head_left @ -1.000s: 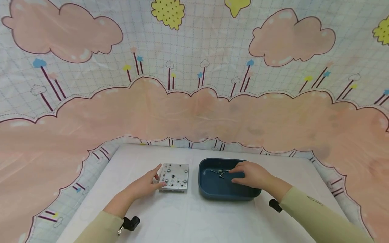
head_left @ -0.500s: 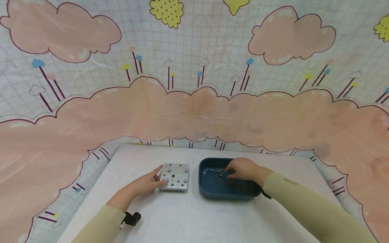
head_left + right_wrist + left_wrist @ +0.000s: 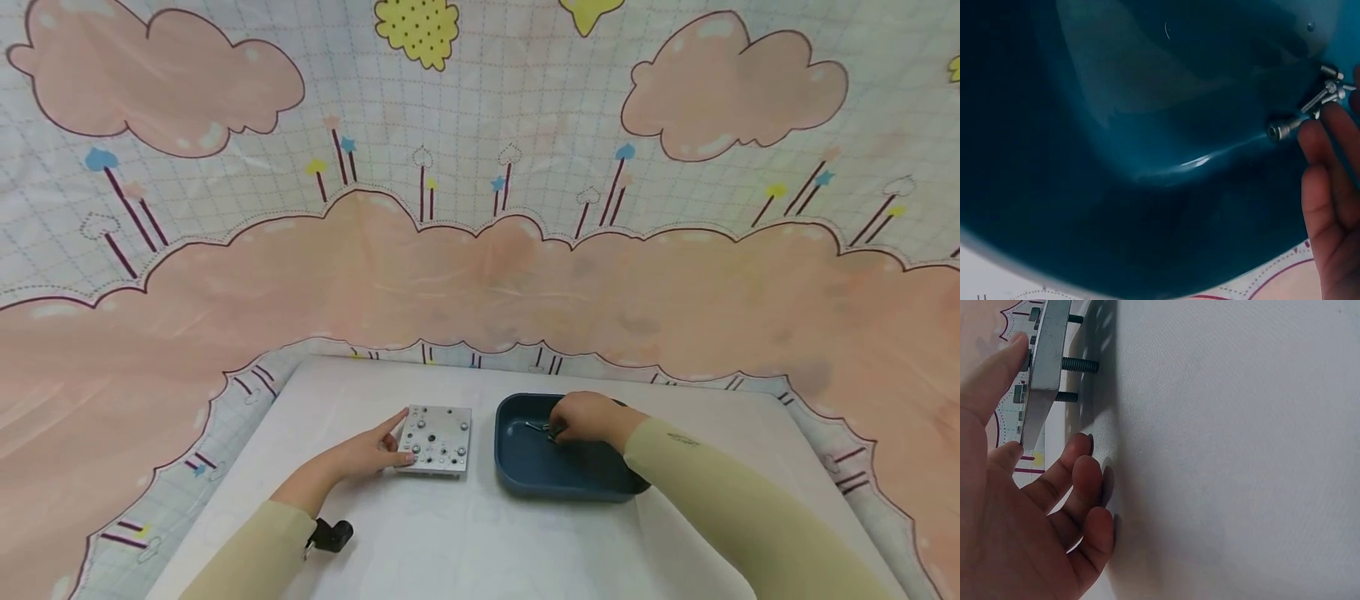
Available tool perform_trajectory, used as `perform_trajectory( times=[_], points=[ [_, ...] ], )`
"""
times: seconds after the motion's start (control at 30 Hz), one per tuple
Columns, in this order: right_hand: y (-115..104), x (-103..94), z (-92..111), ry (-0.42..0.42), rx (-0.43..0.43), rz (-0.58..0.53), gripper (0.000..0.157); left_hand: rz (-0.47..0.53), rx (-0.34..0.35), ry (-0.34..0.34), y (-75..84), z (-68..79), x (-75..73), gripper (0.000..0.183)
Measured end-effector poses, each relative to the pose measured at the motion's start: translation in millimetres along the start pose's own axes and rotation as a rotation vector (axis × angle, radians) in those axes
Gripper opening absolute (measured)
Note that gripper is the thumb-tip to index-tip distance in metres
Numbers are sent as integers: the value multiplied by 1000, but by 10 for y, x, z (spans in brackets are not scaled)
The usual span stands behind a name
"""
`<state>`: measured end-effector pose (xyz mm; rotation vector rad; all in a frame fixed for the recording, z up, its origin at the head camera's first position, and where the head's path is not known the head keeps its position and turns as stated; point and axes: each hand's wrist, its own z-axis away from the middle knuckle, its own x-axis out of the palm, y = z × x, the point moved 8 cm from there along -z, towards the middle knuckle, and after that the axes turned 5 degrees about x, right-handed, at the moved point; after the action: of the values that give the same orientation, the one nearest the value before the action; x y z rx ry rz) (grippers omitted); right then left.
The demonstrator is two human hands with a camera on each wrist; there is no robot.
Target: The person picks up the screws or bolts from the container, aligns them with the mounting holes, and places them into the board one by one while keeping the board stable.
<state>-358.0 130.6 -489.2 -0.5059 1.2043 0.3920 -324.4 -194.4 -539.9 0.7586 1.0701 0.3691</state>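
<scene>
White tbl, L hand relaxed, touching plate, R hand part-hiding screws in tray, grip unclear

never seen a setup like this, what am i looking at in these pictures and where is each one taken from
There is no machine here: a person works with two bare hands. The wide picture is taken from the head, looking forward and down; the two closer ones are taken from the left and right wrists. On the white table are a metal plate, with threaded ends sticking out beneath it, and a dark blue tray. The left hand touches the plate. The right hand reaches into the tray, at some loose screws; whether it grips one is hard to tell.
</scene>
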Motion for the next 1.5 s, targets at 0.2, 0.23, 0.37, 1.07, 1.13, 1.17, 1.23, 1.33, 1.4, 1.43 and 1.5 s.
perform_trajectory(
  times=[0.2, 0.23, 0.37, 1.07, 1.13, 1.17, 1.23, 1.33, 1.4, 1.43, 1.5],
  points=[
    [25, 75, -88, -34, 13, 15, 11, 37, 7, -7, 24, 6, 8, 100],
    [22, 87, -98, -39, 15, 11, 11, 42, 10, -7, 28, 8, 9, 99],
    [0, 121, -129, -40, 8, -11, 9, 46, 12, -3, 25, 10, 6, 99],
    [-116, 160, -192, 14, -79, 41, 8, 33, -4, 14, -39, -19, 16, 99],
    [-126, 160, -189, 20, -90, 54, 9, 31, -8, 10, -53, -29, 21, 100],
    [-133, 159, -188, 22, -95, 59, 9, 33, -9, 8, -49, -28, 20, 100],
    [-140, 156, -190, 24, -97, 63, 10, 30, -12, 5, -40, -26, 18, 101],
    [-147, 146, -188, 23, -95, 59, 11, 22, -12, 5, -26, -19, 13, 101],
    [-144, 137, -187, 23, -88, 51, 10, 15, -13, 8, -20, -11, 11, 101],
    [-143, 136, -186, 21, -84, 47, 9, 14, -15, 9, -22, -10, 12, 102],
    [-131, 134, -183, 16, -69, 34, 7, 9, -17, 14, -24, -5, 10, 102]
  ],
)
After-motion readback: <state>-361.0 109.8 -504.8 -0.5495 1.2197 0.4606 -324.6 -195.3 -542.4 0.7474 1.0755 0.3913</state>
